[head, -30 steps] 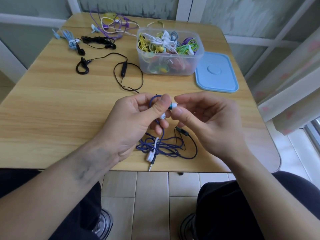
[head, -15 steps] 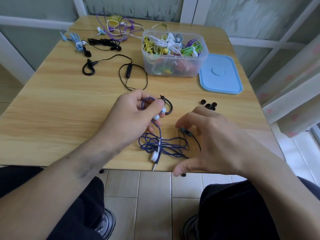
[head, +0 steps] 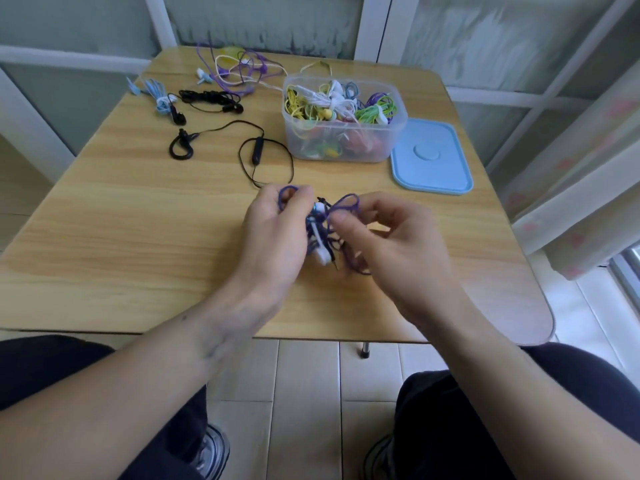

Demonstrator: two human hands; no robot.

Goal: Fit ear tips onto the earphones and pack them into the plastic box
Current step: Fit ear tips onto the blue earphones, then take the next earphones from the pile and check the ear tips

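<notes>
— So what has changed since half a second ago?

— Then the blue earphone cable (head: 341, 205) lay in a loose heap on the bench (head: 138, 237), and the right hand (head: 391, 244) hovered spread above it. Now the heap is lifted off the wood, bunched between both hands. The small black ear tips that showed near the lid are now hidden behind the right hand.

— And the left hand (head: 273, 233)?

— It already pinched the cable then, and it does so now: thumb and forefinger are curled round a small loop at its top, back of the hand toward the camera, forearm coming in from the lower left.

— How does the right hand sit?

— Its fingers are curled, and thumb and forefinger pinch a larger loop of the same cable. The two hands are close together, with the white earbud (head: 319, 249) and the plug hanging in the gap between them, slightly blurred.

— Where is the box?

— The clear plastic box (head: 343, 147) stands at the far side of the bench, open, full of coloured earphones. Its blue lid (head: 433, 161) lies flat just beside it on the right. A black neckband earphone (head: 258, 155) and other cable bundles lie to the left, well apart from the hands.
</notes>
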